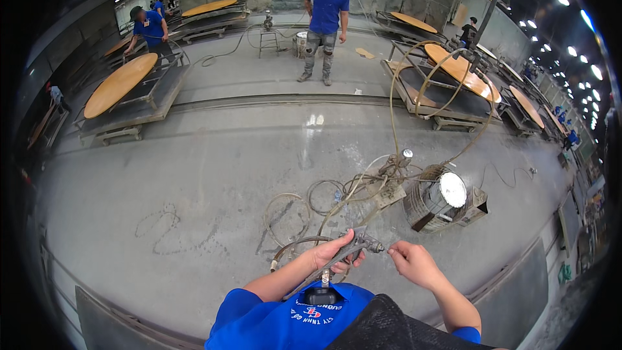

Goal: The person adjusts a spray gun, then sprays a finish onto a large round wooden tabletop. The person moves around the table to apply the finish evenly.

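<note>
In front of my chest, my left hand (332, 253) is wrapped round a grey spray gun (368, 243), thumb along its top. The gun's nozzle end points right, toward my right hand (416, 265). There the thumb and fingers are pinched together just beside the nozzle tip. Anything between those fingertips is too small to make out. A brown hose (288, 250) curves on the left of my left hand, and its join with the gun is hidden.
Ahead right stand a pump (394, 167) with looped hoses and a drum (421, 202) bearing a white-topped bucket (452, 189). Coiled hose (287, 217) lies on the floor. Oval wooden tabletops (121, 84) rest on carts. A person (327, 10) stands facing me beyond a floor rail.
</note>
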Motion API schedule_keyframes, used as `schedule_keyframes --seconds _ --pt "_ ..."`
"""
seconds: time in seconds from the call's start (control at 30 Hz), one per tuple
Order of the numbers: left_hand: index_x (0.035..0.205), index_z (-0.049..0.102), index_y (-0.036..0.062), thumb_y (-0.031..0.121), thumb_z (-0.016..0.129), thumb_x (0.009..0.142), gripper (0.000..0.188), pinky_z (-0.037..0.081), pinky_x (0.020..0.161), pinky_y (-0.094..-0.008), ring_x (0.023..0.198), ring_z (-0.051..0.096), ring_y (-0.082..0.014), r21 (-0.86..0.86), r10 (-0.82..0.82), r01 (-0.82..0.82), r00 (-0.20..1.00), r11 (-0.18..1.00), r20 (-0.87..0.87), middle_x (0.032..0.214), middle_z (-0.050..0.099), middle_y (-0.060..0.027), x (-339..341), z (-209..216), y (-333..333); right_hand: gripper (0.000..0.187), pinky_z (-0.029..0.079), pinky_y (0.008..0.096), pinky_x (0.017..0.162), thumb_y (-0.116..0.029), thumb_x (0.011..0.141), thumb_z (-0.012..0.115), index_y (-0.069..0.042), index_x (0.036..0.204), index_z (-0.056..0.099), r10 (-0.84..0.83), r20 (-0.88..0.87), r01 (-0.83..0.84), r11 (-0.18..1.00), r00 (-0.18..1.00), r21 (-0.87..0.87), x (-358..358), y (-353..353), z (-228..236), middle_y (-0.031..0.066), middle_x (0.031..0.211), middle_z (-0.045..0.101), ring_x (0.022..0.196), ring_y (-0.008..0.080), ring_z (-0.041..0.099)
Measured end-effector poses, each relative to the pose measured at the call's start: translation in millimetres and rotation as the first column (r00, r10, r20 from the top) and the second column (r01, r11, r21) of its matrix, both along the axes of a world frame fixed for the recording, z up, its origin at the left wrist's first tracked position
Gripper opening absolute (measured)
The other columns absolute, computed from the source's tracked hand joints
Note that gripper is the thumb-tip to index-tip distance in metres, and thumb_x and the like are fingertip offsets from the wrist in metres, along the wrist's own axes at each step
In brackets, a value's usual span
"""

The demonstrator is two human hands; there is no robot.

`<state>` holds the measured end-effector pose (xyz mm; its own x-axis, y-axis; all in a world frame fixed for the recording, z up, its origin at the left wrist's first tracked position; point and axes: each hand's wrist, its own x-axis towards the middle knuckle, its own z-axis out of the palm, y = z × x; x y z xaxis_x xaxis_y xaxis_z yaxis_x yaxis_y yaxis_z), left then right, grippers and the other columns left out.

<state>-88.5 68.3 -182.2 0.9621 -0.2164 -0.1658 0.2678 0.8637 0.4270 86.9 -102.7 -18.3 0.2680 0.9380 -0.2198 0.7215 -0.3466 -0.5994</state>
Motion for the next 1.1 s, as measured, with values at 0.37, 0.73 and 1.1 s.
schedule_keyframes --seconds 0.37,0.73,1.1 --pt "0.108 0.062 0.0019 0.075 0.029 0.095 0.081 0.026 0.033 -0.0221 0.038 0.034 -0.0053 -0.019 0.011 -0.012 1.0 1.0 -0.025 0.083 0.061 -0.0076 2.7 -2.5 -1.1 0.015 0.048 0.0394 0.056 -0.013 0.09 0.057 -0.003 0.094 0.067 0.164 0.43 -0.293 0.922 0.888 0.254 -1.4 -0.6 -11.5 0.013 0.063 0.062 0.061 0.0317 0.064" --pt "0.112 0.059 0.0033 0.076 0.029 0.093 0.081 0.028 0.039 -0.0217 0.042 0.033 -0.0047 0.039 0.007 -0.006 1.0 0.999 -0.027 0.086 0.059 -0.0058 -4.6 6.2 0.5 0.037 0.047 0.0324 0.062 -0.014 0.077 0.06 -0.007 0.113 0.059 0.302 0.815 -0.569 0.821 0.495 0.041 9.8 -8.4 -17.9 0.0003 0.086 0.059 0.076 0.019 0.06" --pt "0.109 0.062 0.0064 0.077 0.03 0.093 0.079 0.028 0.036 -0.0219 0.04 0.035 -0.006 0.059 0.008 -0.005 0.998 0.998 -0.056 0.086 0.064 -0.0067 -2.5 6.0 0.1 0.023 0.047 0.0336 0.057 -0.016 0.076 0.061 -0.009 0.098 0.059 0.199 0.818 -0.525 0.839 0.54 0.142 1.9 -13.1 -30.5 0.0006 0.076 0.055 0.067 0.0197 0.059"
